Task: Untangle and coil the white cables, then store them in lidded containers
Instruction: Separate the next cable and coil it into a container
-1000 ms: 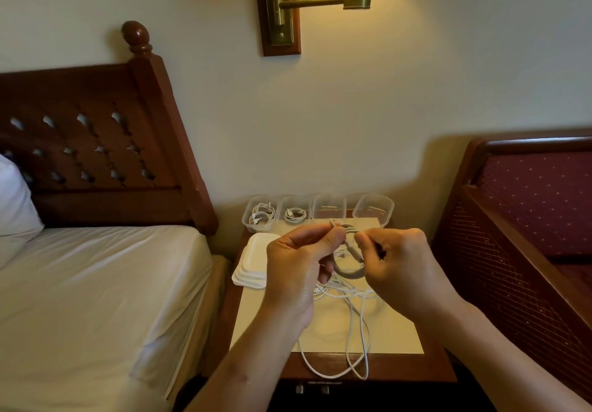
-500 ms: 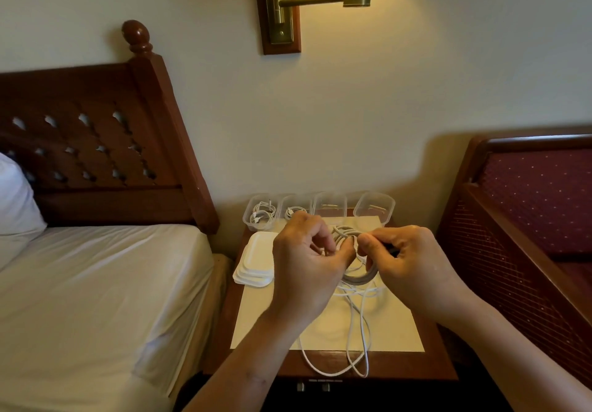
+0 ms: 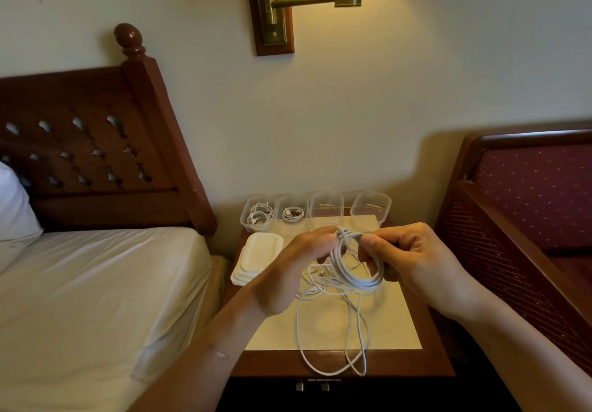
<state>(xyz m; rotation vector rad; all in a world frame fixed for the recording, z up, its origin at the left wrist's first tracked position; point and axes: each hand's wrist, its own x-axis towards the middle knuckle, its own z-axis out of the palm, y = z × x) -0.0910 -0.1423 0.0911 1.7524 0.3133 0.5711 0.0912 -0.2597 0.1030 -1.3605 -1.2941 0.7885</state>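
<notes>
Above the nightstand my right hand (image 3: 413, 261) pinches a coil of white cable (image 3: 355, 272) with several loops. My left hand (image 3: 288, 270) holds the same cable at the coil's top left. The cable's loose tail (image 3: 330, 341) hangs down in long loops past the nightstand's front edge. More tangled white cable (image 3: 315, 285) lies on the top under my hands. Four clear containers stand in a row at the back: the left one (image 3: 258, 214) and the second (image 3: 292, 213) each hold a coiled cable; the third (image 3: 326, 205) and fourth (image 3: 371, 206) look empty. White lids (image 3: 256, 258) are stacked at the left.
The wooden nightstand (image 3: 426, 360) has a cream top. A bed with a white sheet (image 3: 96, 299) and a dark headboard (image 3: 96, 155) lies to the left. A red upholstered headboard (image 3: 528, 203) stands at the right. A brass wall lamp (image 3: 275, 8) hangs above.
The coil has grown by more loops and now hangs lower from my right hand. My left hand has swung round the coil, and the loose tail on the nightstand has shortened.
</notes>
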